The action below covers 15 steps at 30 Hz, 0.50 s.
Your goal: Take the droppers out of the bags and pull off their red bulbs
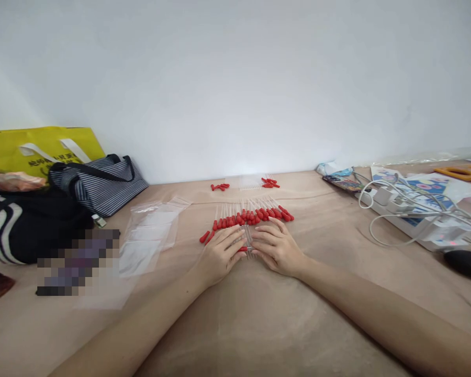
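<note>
My left hand (pixel 220 254) and my right hand (pixel 279 248) meet low over the table. Between the fingertips of the left hand shows a small red rubber bulb (pixel 242 249). The right fingers pinch at a thin clear tube beside that bulb, mostly hidden by the hand. More clear tubes (pixel 248 234) lie under and between both hands. Just beyond them, a fanned row of droppers (pixel 251 215) has red bulbs towards me and thin clear tubes pointing away. A loose red bulb (pixel 204 237) lies left of the row.
Two small groups of red bulbs (pixel 220 187) lie near the wall, with clear tubes (pixel 250 183) between them. Clear plastic bags (pixel 149 235) are at the left, near a striped bag (pixel 102 183). A white power strip (pixel 424 230) with tangled cables stands at the right.
</note>
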Each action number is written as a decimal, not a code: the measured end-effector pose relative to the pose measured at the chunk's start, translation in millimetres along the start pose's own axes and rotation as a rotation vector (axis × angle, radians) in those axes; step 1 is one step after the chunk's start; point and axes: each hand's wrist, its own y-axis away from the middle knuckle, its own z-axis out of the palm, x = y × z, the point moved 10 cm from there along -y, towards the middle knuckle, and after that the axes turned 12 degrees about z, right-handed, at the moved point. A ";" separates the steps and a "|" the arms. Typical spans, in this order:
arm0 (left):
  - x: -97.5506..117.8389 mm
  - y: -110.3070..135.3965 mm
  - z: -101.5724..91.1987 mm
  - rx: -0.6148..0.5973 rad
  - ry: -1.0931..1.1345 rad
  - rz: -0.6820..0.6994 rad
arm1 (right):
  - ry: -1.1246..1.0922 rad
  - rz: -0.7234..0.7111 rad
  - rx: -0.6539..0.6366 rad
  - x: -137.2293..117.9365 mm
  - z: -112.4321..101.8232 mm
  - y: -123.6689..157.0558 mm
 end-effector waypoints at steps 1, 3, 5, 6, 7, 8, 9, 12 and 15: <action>0.2 0.3 1.1 -0.004 0.009 0.008 | 0.004 -0.012 0.007 -2.1 -0.7 0.2; 0.6 0.8 1.7 -0.004 0.025 0.014 | 0.010 -0.026 0.023 -4.6 -1.8 0.6; 0.8 1.0 1.9 -0.009 0.040 0.011 | 0.015 -0.035 0.039 -5.3 -3.2 1.0; 1.1 0.9 1.9 -0.011 0.044 0.011 | 0.017 -0.039 0.046 -5.3 -4.0 1.3; 1.4 0.7 1.7 -0.013 0.046 0.011 | 0.021 -0.042 0.051 -5.3 -4.5 1.5; 1.6 0.5 1.5 -0.015 0.046 0.010 | 0.027 -0.045 0.051 -5.1 -4.8 1.7; 1.9 0.3 1.1 -0.015 0.045 0.010 | 0.035 -0.048 0.049 -5.0 -4.9 1.9; 2.6 -0.2 -1.4 0.001 0.049 0.011 | 0.063 -0.056 0.046 -4.9 -5.5 2.8; 3.4 -0.3 -3.2 0.011 0.065 0.016 | 0.076 -0.062 0.057 -5.2 -7.2 4.2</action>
